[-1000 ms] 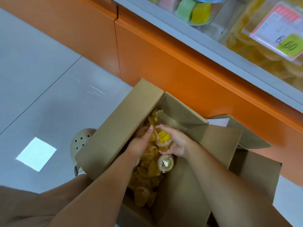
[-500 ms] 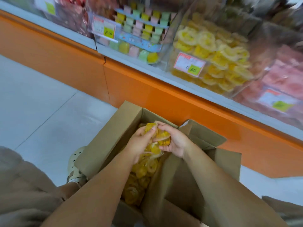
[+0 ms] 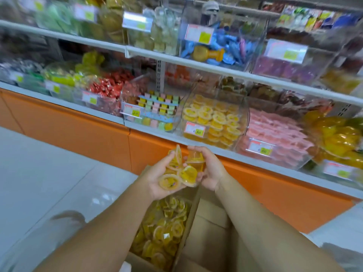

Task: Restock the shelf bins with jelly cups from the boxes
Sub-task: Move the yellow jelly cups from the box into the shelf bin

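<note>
Jelly cups (image 3: 181,173) bunched over box (image 3: 208,228).
Left hand (image 3: 157,179) & right hand (image 3: 213,171) curl round them; prob. light, slick, so cradle from below.

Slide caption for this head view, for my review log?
Left hand and right hand together hold yellow jelly cups above the open cardboard box, facing the shelf bin of matching cups.

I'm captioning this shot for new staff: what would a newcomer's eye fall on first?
At centre, the left hand and right hand together hold a cluster of yellow jelly cups. Just below sits the open cardboard box with more; on the lowest shelf behind, a clear bin holds matching yellow cups.
</note>
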`<state>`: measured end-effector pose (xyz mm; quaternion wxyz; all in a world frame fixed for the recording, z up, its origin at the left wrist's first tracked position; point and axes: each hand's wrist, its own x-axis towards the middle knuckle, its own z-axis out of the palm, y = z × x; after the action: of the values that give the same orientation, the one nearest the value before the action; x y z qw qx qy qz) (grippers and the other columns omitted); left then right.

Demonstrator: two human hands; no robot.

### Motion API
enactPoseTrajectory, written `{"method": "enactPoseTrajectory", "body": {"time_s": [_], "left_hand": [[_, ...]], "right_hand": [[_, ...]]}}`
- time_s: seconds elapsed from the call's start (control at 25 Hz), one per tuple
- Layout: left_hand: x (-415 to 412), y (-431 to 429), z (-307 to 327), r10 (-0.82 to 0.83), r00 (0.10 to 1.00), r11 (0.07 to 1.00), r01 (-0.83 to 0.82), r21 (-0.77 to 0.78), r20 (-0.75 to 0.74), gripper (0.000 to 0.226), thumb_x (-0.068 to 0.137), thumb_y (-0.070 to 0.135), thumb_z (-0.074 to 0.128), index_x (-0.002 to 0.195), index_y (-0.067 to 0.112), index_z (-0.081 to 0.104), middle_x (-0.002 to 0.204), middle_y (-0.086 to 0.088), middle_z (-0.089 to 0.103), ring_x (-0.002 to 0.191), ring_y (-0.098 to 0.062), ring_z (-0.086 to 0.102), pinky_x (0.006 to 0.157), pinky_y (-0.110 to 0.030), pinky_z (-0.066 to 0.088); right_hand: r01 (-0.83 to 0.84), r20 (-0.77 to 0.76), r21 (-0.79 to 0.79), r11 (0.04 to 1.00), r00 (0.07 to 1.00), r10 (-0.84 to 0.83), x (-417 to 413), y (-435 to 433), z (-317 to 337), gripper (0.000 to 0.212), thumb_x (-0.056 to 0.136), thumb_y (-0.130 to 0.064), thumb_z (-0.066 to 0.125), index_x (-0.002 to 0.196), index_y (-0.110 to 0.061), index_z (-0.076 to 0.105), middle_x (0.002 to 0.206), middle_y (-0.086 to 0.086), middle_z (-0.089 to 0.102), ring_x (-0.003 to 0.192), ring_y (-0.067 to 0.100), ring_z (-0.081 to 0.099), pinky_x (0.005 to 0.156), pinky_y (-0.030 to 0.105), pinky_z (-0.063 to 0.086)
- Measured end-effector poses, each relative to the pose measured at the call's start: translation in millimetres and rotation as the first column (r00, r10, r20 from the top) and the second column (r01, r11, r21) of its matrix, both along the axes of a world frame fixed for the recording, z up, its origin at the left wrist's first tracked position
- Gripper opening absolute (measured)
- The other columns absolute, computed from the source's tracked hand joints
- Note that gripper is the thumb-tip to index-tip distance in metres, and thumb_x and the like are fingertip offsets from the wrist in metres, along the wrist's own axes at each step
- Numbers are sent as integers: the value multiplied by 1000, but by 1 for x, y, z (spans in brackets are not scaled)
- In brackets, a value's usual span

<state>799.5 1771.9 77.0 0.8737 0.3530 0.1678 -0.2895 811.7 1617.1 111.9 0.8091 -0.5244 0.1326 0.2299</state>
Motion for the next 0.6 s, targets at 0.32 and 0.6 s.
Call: {"method": "enactPoseTrajectory", "body": {"time_s": [0.32, 0.6], "left_hand": [[25, 4, 35, 52, 999, 978, -51, -202, -4, 58, 86, 45, 73, 132, 10, 63, 118, -11, 68, 119, -35, 62, 93, -50, 55], [62, -33, 53, 87, 996, 942, -86, -326, -12, 46, 86, 50, 68, 96, 5, 77, 94, -12, 75, 73, -26, 75, 52, -34, 61]], "right_hand": [[138, 33, 154, 978, 989, -145, 27, 8, 31, 25, 92, -36, 60, 106, -15, 61, 86, 10, 66, 68, 21, 65, 32, 17, 38], [37, 198, 234, 971, 977, -85, 65, -46, 65, 19, 93, -11, 46, 107, 0, 54, 94, 20, 66, 82, 28, 68, 56, 28, 57]]}}
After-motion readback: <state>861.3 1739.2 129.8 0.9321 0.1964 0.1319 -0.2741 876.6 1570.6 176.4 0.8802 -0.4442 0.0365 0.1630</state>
